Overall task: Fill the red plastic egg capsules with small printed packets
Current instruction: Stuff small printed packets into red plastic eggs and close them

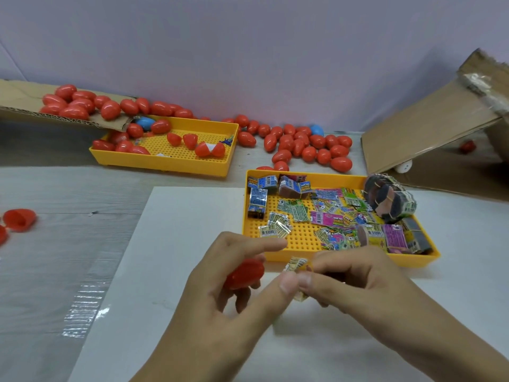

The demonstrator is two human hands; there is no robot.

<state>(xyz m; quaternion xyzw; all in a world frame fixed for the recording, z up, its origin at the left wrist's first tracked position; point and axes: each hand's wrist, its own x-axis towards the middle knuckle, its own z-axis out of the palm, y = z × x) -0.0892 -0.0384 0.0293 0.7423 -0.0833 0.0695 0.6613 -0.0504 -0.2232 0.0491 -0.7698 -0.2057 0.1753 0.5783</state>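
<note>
My left hand [228,288] holds a red egg capsule half [245,272] in its curled lower fingers, forefinger stretched out above it. My right hand [349,282] pinches a small printed packet [296,264] just right of that capsule, and my left thumb touches the packet too. Behind the hands a yellow perforated tray [303,238] holds several loose printed packets [330,219] and a banded bundle [391,201]. The packet's lower part is hidden by my fingers.
A second yellow tray [176,161] at the back left holds red capsules and open halves. Many closed red eggs [308,147] lie along the wall, two blue ones among them. Open red halves [19,219] sit far left. Cardboard flaps [429,125] stand right and back left.
</note>
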